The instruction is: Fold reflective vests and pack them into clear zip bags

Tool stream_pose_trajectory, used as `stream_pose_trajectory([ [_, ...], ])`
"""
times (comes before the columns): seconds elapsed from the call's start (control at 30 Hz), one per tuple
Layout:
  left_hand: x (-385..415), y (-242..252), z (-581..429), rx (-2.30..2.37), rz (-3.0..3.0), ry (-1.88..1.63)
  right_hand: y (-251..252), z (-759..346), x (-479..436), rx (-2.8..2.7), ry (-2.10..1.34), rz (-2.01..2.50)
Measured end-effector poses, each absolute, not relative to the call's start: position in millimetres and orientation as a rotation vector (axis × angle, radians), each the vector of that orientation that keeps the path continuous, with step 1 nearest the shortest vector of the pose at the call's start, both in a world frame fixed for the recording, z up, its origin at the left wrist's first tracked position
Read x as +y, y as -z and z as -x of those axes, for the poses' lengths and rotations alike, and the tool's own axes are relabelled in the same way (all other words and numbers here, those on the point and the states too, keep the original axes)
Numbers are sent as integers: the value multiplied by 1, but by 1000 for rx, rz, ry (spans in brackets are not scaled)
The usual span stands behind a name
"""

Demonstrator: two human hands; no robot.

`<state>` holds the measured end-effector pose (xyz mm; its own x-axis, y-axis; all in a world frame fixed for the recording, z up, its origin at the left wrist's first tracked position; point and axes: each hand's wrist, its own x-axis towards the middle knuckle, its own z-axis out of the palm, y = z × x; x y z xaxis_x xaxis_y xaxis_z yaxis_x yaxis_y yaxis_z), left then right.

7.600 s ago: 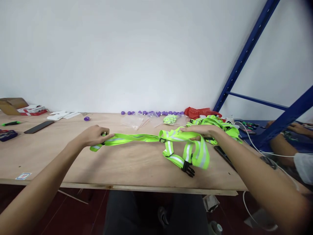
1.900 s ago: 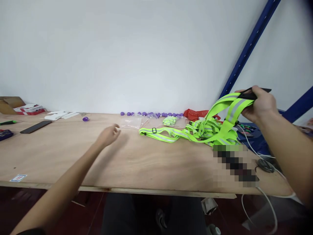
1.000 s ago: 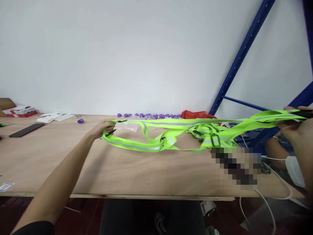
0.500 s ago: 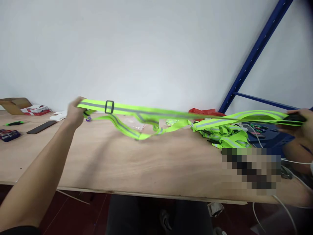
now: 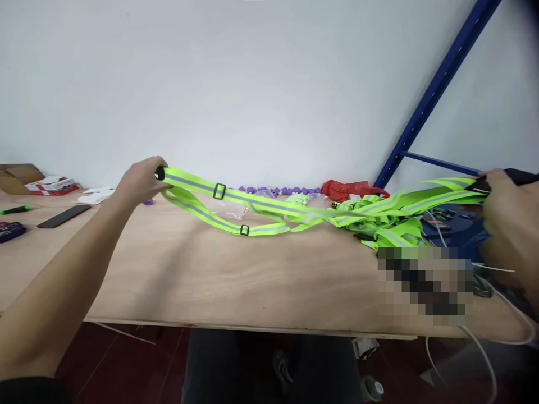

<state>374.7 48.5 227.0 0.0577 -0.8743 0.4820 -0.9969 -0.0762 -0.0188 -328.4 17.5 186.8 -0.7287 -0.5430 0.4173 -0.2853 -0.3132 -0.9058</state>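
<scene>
A neon-yellow reflective strap harness with grey stripes hangs stretched between my two hands above the table. My left hand is closed on its left end, beside a black end piece. Two black slide buckles sit on the upper and lower straps near this hand. At the far right, my right hand grips the other end, where black parts show; its fingers are partly hidden. Below the straps on the right lies a pile of similar neon-yellow straps with black fittings.
Along the wall are a red plastic bag, purple items and clear bags. At left lie a dark flat bar, white papers and an open cardboard box. A blue metal frame rises at right, with white cables below.
The harness has slackened and its two straps have spread apart. My left hand has shifted right and my right hand slightly left, bringing them closer together.
</scene>
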Motion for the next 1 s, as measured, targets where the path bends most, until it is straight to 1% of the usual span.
stream_pose_trajectory([
  [0.03,57,-216,-371,-1926,-1911,-544,-183,311,31,1910,2158,1166],
  [0.07,68,-201,-368,-1969,-1804,-549,-176,295,47,2018,2108,1375],
  [0.1,81,-183,-365,-1993,-1712,-554,-166,281,64,2076,1935,1625],
  [0.17,107,-143,-359,-2018,-1597,-523,-138,260,95,2235,1610,1839],
  [0.23,130,-106,-353,-2130,-1536,-377,-104,245,121,2300,1149,2118],
  [0.3,147,-78,-346,-2174,-1648,-275,-71,229,139,2170,791,2468],
  [0.37,157,-63,-338,-2120,-1852,-242,-47,208,152,1989,576,2713],
  [0.43,162,-59,-333,-2085,-2014,-137,-36,183,160,1786,392,2781],
  [0.5,163,-62,-330,-2112,-2081,84,-39,159,163,1648,252,2703],
  [0.67,160,-73,-330,-2113,-1924,623,-67,137,160,1457,124,2429],
  [0.77,156,-80,-324,-2087,-1716,844,-69,140,156,1478,109,2377],
  [0.83,153,-85,-314,-2114,-1618,908,-61,141,154,1482,144,2376],
  [0.9,149,-91,-303,-2172,-1525,923,-48,143,154,1505,250,2387],
  [1.0,149,-94,-286,-2172,-1511,776,-25,147,156,1582,489,2406],
])
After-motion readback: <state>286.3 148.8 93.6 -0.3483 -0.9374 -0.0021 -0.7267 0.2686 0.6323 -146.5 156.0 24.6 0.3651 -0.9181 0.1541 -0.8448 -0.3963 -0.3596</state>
